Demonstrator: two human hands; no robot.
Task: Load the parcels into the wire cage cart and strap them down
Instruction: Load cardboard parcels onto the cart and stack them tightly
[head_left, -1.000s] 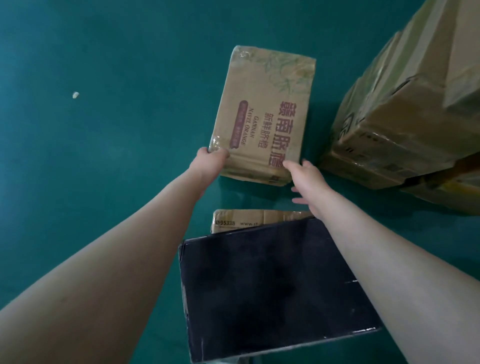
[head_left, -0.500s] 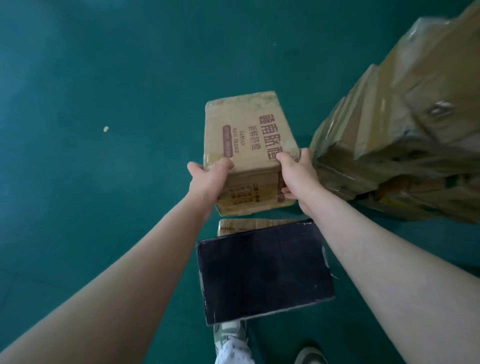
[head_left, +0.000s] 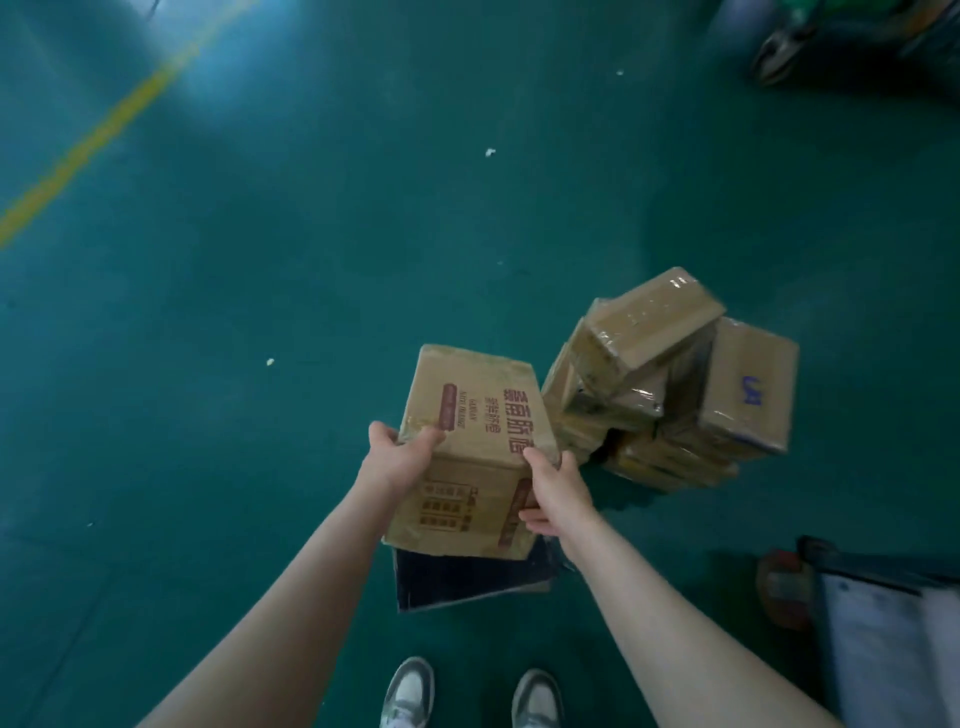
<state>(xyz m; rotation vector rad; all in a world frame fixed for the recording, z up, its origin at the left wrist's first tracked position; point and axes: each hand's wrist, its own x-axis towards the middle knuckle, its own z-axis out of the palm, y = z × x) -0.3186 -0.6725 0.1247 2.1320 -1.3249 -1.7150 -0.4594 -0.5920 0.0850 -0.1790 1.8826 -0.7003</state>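
I hold a brown cardboard parcel (head_left: 475, 415) with dark red printed characters in the air in front of me. My left hand (head_left: 397, 460) grips its near left corner, thumb on top. Along the near right edge, my right hand (head_left: 553, 493) grips it with fingers curled under the side. A dark navy flat box (head_left: 467, 582) lies on the floor just below the parcel, mostly hidden by it. To the right a pile of taped brown parcels (head_left: 670, 384) sits on the green floor. At the lower right edge is a blue cart base (head_left: 883, 623) with a red wheel.
The floor is green, with a yellow line (head_left: 104, 130) at upper left and small white scraps. My two shoes (head_left: 467, 691) show at the bottom. A dark blurred object (head_left: 789, 47) sits at the top right corner.
The parcel has been lifted off the floor and raised toward me in both hands. The view has risen and pulled back, so the pile and dark box look smaller.
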